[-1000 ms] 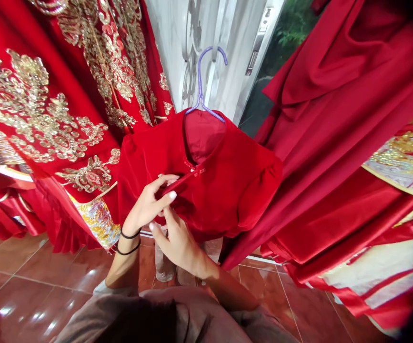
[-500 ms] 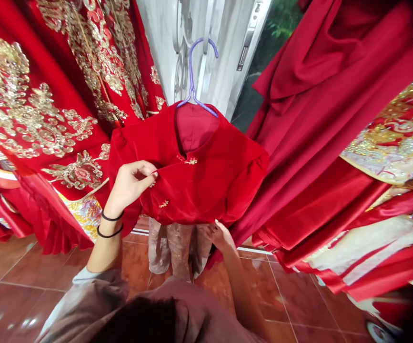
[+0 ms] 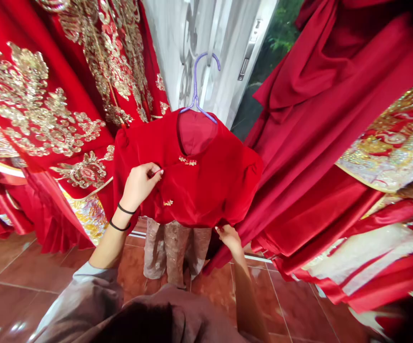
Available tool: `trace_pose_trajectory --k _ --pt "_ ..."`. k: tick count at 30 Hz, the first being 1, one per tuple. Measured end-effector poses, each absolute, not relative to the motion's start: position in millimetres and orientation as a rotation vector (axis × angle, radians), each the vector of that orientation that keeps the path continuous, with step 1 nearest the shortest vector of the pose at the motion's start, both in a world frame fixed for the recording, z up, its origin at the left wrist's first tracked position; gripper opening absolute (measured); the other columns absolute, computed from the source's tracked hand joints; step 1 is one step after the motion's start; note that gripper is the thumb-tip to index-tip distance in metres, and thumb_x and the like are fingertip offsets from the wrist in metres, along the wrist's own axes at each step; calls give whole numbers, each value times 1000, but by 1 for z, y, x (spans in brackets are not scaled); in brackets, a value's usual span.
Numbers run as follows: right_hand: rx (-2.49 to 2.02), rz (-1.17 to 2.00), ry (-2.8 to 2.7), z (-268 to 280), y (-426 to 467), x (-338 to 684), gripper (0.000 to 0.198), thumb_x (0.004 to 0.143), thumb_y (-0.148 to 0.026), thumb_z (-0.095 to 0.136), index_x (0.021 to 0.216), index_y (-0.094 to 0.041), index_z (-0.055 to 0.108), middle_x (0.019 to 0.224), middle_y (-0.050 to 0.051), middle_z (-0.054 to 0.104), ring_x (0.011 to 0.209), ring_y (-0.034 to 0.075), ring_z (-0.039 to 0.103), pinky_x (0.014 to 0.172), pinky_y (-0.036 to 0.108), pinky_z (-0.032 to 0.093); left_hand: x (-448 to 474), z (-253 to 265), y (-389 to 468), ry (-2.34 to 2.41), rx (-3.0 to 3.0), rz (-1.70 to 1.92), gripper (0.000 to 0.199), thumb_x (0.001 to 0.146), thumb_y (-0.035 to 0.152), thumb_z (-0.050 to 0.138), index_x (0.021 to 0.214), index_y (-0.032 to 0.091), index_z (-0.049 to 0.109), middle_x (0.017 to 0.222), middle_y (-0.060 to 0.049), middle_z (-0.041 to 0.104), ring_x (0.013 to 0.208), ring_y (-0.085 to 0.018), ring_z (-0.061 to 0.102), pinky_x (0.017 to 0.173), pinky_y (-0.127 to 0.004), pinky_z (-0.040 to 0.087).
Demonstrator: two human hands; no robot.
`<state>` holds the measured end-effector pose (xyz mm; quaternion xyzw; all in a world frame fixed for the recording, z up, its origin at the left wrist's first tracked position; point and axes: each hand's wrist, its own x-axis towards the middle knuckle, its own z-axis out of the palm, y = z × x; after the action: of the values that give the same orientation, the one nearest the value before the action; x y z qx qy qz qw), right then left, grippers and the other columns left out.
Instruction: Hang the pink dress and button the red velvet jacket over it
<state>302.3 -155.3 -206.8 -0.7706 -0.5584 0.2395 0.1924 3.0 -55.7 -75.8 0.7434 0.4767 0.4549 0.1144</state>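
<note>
The thumb and forefinger of the left hand (image 3: 140, 186) are pressed together on the front edge of a red jacket (image 3: 209, 186), the other fingers curled in behind. The right hand (image 3: 230, 238) is down at the jacket's hem, its fingertips touching the cloth — from here I cannot tell whether they pinch it or only rest against it. Between the hands, the velvety front carries small gold fastenings, an upper ornament (image 3: 187, 162) just below the collar and a lower ornament (image 3: 168, 203) near the hem. Two black bands (image 3: 125, 209) circle the left wrist.

The jacket hangs from a purple hanger (image 3: 195, 81), straight ahead of the person and in front of a whitish door (image 3: 227, 90) with a lock set in its edge. Below the hem shows a pale, patterned cloth (image 3: 176, 247). Red garments crowd both sides: to the left a gown (image 3: 31, 119) thick with gold sequins, to the right a plain, darker drape (image 3: 299, 119). Underfoot — glossy reddish tiles (image 3: 215, 295).
</note>
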Motion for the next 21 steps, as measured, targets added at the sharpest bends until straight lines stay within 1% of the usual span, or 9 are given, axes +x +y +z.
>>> trace_pose_trajectory --k 2,4,7,9,10,13,15,18,21 --pt "-2009 748 -1624 -173 -161 304 31 94 -33 50 76 -15 68 67 7 70 64 18 67 68 29 52 2 -76 -61 1367 2198 1321 19 83 34 58 76 17 64 73 -2 67 64 -14 58 64 -25 41" --pt "-1692 646 -1670 -130 -165 295 33 95 -40 48 86 -16 69 76 6 72 72 17 68 74 29 53 1 -76 -65 1357 2209 1332 20 84 34 57 76 17 64 74 -2 68 66 -15 59 66 -26 42" --pt "-1274 -24 -1667 -62 -158 264 28 92 -43 55 101 -20 70 102 7 73 97 21 65 91 37 51 1 -76 -69 1349 2208 1380 20 85 33 57 75 17 64 78 -4 71 72 -17 63 72 -27 45" --pt "-1175 -341 -1792 -25 -139 240 29 93 -41 55 112 -24 67 119 6 69 117 24 56 107 44 40 1 -77 -71 1337 2201 1395 20 85 33 58 76 16 64 83 -5 72 75 -18 64 76 -28 47" --pt "-1183 -424 -1872 -11 -126 229 29 92 -41 56 114 -23 66 121 6 67 122 25 53 113 47 33 1 -78 -72 1333 2197 1396 20 84 34 58 76 16 65 84 -6 73 76 -18 64 77 -28 48" --pt "-1349 -426 -2123 20 -87 209 22 93 -34 54 95 -17 69 97 7 71 109 26 57 116 52 20 1 -80 -74 1305 2200 1397 21 85 34 59 77 16 66 81 -5 72 74 -17 64 76 -28 48" --pt "-1417 -309 -2216 37 -70 208 24 92 -26 50 80 -14 68 81 6 68 92 22 59 110 50 26 0 -80 -75 1269 2213 1415 22 86 34 58 76 16 66 79 -4 71 74 -17 64 77 -28 48" --pt "-1286 -177 -2260 55 -66 216 26 89 -20 47 75 -13 67 77 5 65 79 17 57 95 40 37 -2 -75 -74 1303 2227 1431 21 88 32 56 78 16 66 78 -4 70 73 -16 62 74 -27 47" --pt "-1189 -189 -2356 55 -72 221 26 89 -20 47 72 -14 66 68 2 62 71 14 53 94 38 37 -3 -69 -68 1401 2246 1434 17 86 30 58 80 16 67 78 -3 68 69 -15 59 68 -27 44"
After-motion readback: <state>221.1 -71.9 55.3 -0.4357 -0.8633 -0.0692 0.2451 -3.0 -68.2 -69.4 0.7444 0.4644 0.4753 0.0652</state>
